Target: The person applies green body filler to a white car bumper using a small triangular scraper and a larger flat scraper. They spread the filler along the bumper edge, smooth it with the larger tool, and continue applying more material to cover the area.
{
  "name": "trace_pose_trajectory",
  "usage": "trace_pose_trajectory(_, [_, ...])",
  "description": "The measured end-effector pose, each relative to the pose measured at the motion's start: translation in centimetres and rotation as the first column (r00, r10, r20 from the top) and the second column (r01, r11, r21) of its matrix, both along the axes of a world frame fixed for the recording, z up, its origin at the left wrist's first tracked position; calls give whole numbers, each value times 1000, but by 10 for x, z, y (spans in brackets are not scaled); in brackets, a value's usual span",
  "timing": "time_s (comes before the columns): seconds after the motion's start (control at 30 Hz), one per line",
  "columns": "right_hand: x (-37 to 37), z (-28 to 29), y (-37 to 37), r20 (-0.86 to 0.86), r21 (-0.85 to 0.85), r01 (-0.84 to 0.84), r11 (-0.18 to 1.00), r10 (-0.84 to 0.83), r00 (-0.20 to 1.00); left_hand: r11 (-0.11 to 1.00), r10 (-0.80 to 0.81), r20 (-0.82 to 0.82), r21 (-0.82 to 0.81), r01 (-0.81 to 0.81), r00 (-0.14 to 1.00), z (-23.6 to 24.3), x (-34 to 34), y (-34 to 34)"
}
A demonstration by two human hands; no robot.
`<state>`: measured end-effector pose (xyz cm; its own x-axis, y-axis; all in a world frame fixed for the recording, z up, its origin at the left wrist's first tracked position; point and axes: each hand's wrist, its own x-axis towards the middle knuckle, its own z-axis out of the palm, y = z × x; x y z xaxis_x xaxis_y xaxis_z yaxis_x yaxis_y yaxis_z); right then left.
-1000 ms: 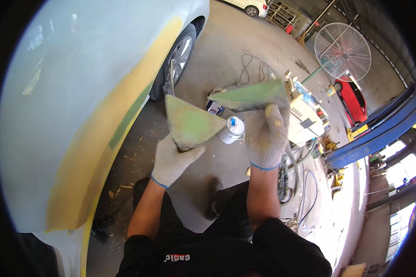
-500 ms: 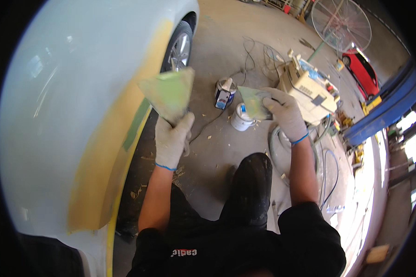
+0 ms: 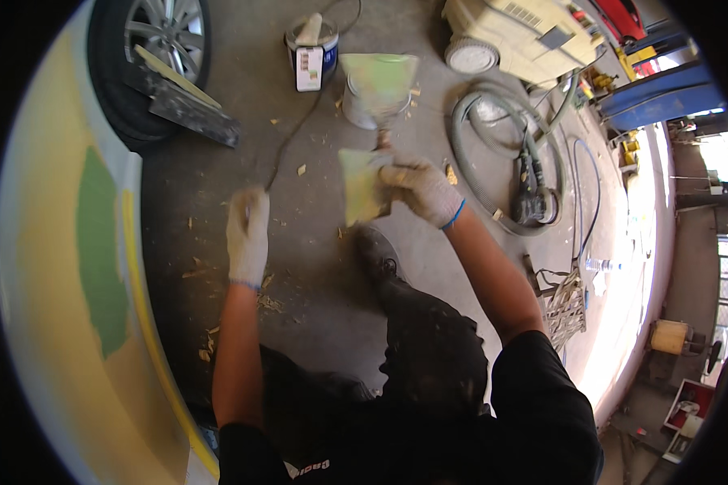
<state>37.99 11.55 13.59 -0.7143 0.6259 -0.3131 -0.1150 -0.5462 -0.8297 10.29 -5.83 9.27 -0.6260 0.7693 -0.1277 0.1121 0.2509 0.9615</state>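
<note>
My left hand [image 3: 248, 234], in a white glove, hangs above the floor with its fingers curled in; nothing shows in it. My right hand [image 3: 425, 191], gloved too, grips a putty spreader [image 3: 362, 186] smeared with pale green filler. Beyond that, a putty knife [image 3: 380, 77] with green filler on its wide blade overlaps a white can [image 3: 354, 109]. Its handle points toward my right hand; whether it rests on the can or is held, I cannot tell. On the left is a car body panel [image 3: 44, 242] with a green filler patch [image 3: 101, 259].
A tub [image 3: 323, 40] with a phone [image 3: 309, 69] leaning on it stands ahead, near a wheel [image 3: 170, 36] with flat sanding boards [image 3: 190, 113] against it. To the right lie a coiled hose [image 3: 461, 137] and a sander [image 3: 534, 198], below a cream machine [image 3: 518, 36].
My view has swung down and right. The putty knife has left my left hand, which is now lower with curled fingers. My right hand still holds its spreader.
</note>
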Motion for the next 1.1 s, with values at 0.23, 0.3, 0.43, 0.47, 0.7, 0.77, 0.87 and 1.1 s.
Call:
trace_pose_trajectory(0.23, [0,-162,150,-44,-169,208,963,-218,975,922,-124,218,-336,194,968,-85,42,-71])
trace_pose_trajectory(0.3, [-17,-173,188,-65,-139,197,971,-207,976,919,-211,189,-296,260,959,-79,56,-61])
trace_pose_trajectory(0.43, [-38,-178,213,-64,-170,111,979,-124,990,910,-157,302,-327,257,940,-86,58,-67])
trace_pose_trajectory(0.47, [-37,-176,216,-36,-180,95,979,-103,994,909,-140,321,-332,250,937,-89,59,-68])
trace_pose_trajectory(0.7, [-12,-179,204,108,-229,84,970,-61,992,885,-150,338,-374,279,929,-111,72,-86])
trace_pose_trajectory(0.77, [-5,-181,195,149,-221,94,971,-62,987,894,-152,357,-348,282,922,-118,75,-94])
trace_pose_trajectory(0.87, [23,-190,194,181,-116,120,986,-98,979,881,-141,418,-361,306,897,-123,81,-101])
trace_pose_trajectory(1.1, [-15,-124,239,341,885,76,459,-751,565,861,-174,333,-405,307,927,-114,89,-103])
